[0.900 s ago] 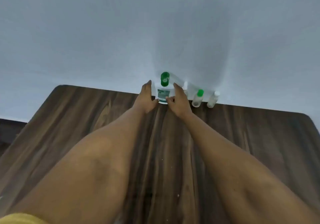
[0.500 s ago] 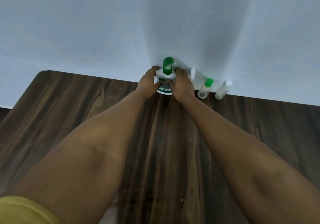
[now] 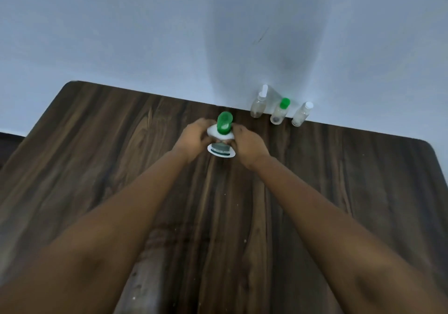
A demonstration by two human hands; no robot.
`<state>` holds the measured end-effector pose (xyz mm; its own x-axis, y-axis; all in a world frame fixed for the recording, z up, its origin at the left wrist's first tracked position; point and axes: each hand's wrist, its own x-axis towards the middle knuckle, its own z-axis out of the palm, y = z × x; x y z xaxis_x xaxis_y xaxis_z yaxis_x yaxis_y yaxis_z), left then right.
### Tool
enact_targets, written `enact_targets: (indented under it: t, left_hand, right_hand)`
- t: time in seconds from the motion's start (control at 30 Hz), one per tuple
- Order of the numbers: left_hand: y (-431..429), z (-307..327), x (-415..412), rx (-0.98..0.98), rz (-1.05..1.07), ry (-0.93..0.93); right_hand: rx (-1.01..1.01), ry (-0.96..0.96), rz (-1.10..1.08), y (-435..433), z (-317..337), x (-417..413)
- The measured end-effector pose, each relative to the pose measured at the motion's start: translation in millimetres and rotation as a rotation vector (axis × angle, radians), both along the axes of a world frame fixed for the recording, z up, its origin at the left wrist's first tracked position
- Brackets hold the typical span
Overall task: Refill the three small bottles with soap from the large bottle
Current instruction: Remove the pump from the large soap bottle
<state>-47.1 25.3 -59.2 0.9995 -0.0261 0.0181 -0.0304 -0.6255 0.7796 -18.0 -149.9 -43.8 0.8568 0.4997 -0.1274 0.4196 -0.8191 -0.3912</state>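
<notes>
The large white soap bottle (image 3: 221, 150) with a green flip cap (image 3: 224, 122), lid raised, stands on the dark wooden table (image 3: 121, 158). My left hand (image 3: 196, 138) grips its left side and my right hand (image 3: 247, 145) grips its right side. Three small clear bottles stand against the wall at the back right: one with a white spray top (image 3: 258, 105), one with a green cap (image 3: 280, 112), and one with a white cap (image 3: 301, 115). They are apart from my hands.
A pale wall (image 3: 145, 35) runs right behind the table's far edge. The table's rounded right corner (image 3: 429, 146) and left edge are in view.
Both hands closed round the large bottle and pulled it away from the wall toward me. The three small bottles stayed by the wall. The view has shifted.
</notes>
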Motion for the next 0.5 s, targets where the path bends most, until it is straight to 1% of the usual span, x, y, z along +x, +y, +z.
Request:
enact_targets:
  t: [0.27,0.5]
  left_hand:
    - [-12,-2,-164,0.039,0.040,0.014]
    - [-27,-7,-267,0.053,0.072,0.069]
  right_hand:
    - [-0.016,0.091,0.091,-10,5,-153]
    - [-0.081,0.112,0.158,-25,14,-247]
